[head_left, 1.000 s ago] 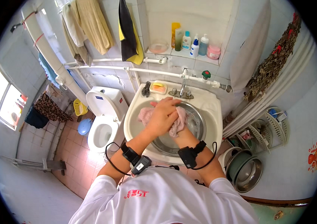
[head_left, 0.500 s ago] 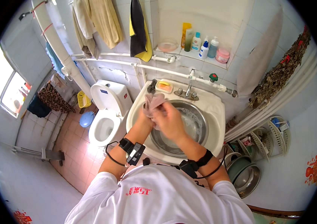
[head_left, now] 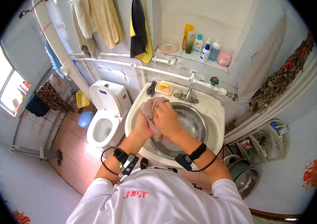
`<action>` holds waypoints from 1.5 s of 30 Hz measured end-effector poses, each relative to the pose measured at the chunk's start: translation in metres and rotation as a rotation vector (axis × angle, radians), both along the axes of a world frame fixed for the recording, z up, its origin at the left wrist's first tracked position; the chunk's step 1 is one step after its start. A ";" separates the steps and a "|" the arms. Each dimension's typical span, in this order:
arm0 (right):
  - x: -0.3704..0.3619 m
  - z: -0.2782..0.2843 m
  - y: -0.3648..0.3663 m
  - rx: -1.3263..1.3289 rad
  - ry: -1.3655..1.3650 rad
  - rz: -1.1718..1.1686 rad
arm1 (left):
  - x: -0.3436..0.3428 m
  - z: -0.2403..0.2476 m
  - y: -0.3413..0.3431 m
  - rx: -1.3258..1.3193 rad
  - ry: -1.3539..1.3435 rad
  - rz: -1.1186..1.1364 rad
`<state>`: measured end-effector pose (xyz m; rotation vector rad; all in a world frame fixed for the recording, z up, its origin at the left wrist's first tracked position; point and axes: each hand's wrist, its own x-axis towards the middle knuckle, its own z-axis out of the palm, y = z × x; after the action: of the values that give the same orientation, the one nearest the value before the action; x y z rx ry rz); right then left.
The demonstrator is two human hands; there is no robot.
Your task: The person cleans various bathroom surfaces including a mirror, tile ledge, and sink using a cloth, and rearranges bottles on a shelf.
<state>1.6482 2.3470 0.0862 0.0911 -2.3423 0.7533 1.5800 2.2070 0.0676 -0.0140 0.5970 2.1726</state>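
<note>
Both hands have swung over from the middle of the stainless-steel bowl (head_left: 205, 130) to its left side since a second ago, and the left hand (head_left: 142, 127), which lay on top then, is now low beside the right hand (head_left: 168, 118). From where I stand, the left forearm (head_left: 130, 141) and the right forearm (head_left: 186, 141) angle inward, meeting in front of the white shirt (head_left: 158, 190). The right hand sits a little farther out, back upward, fingers curled tight; the left is closed too, though its fingertips are hidden from me. Between them they clench a dusty-pink cloth (head_left: 153, 106), no gap showing in either grip.

It looks limp, bunched and deeply creased, its upper part spreading in loose folds beyond the knuckles. It is held above the left rim of the bowl set in the cream washbasin (head_left: 216, 115). Its long axis runs away from the body: the fuller end points toward the soap dish (head_left: 163, 89), the narrower tail comes back between the wrists, slanting slightly right. White suds (head_left: 193, 119) float in the bowl.
</note>
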 end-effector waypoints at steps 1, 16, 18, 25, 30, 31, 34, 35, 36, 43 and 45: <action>0.000 -0.004 -0.004 0.043 -0.024 0.047 | -0.013 -0.006 -0.007 -0.004 0.016 0.021; -0.310 0.015 0.140 -1.423 -0.445 -0.101 | -0.223 -0.028 -0.089 0.076 0.012 -0.163; -0.375 0.016 0.154 -1.506 -0.390 -0.162 | -0.256 -0.045 -0.102 -0.004 -0.067 -0.144; -0.542 0.008 0.162 -1.575 -0.317 -0.382 | -0.357 -0.116 -0.158 -0.052 -0.145 -0.150; -0.598 -0.002 0.177 -1.539 -0.305 -0.434 | -0.394 -0.134 -0.176 -0.049 -0.263 -0.172; -0.604 -0.004 0.178 -1.533 -0.274 -0.458 | -0.398 -0.136 -0.178 -0.050 -0.255 -0.168; -0.607 -0.009 0.179 -1.530 -0.224 -0.438 | -0.405 -0.139 -0.182 -0.029 -0.235 -0.170; -0.604 -0.012 0.177 -1.537 -0.212 -0.425 | -0.406 -0.138 -0.183 -0.024 -0.232 -0.180; -0.599 -0.014 0.176 -1.541 -0.199 -0.411 | -0.407 -0.138 -0.183 -0.016 -0.229 -0.189; -0.549 -0.011 0.165 -1.618 -0.173 -0.334 | -0.397 -0.161 -0.172 -0.069 -0.150 -0.153; -0.520 -0.017 0.141 -1.616 -0.176 -0.287 | -0.391 -0.153 -0.170 -0.123 -0.162 -0.122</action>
<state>1.1285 2.4882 0.0694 -0.9777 -1.1955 2.2182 1.1887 2.0372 -0.0859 -0.2115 0.6207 1.9920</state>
